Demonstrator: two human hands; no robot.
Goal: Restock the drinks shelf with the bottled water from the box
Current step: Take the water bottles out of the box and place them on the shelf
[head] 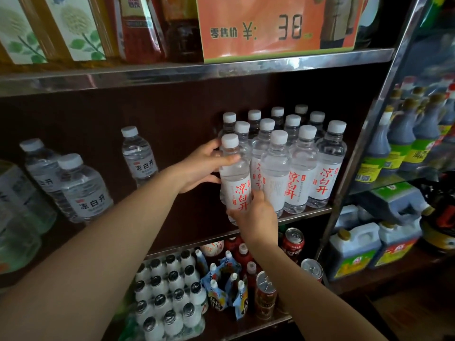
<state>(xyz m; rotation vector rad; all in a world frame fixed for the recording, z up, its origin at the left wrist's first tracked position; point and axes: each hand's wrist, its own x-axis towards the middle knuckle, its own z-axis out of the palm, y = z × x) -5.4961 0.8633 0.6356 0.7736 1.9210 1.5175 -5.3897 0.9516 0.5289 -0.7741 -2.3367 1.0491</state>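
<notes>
Both hands hold one clear plastic water bottle with a white cap [235, 178] at the front of the brown shelf [305, 214]. The left hand [200, 166] wraps its upper part, and the right hand [256, 215] grips its bottom. Its red label reads 凉白开.

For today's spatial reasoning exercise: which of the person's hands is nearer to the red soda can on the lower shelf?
Right. The right hand holds the bottom of the water bottle, just above the red soda can. The left hand grips the bottle's upper part, higher and farther left.
</notes>
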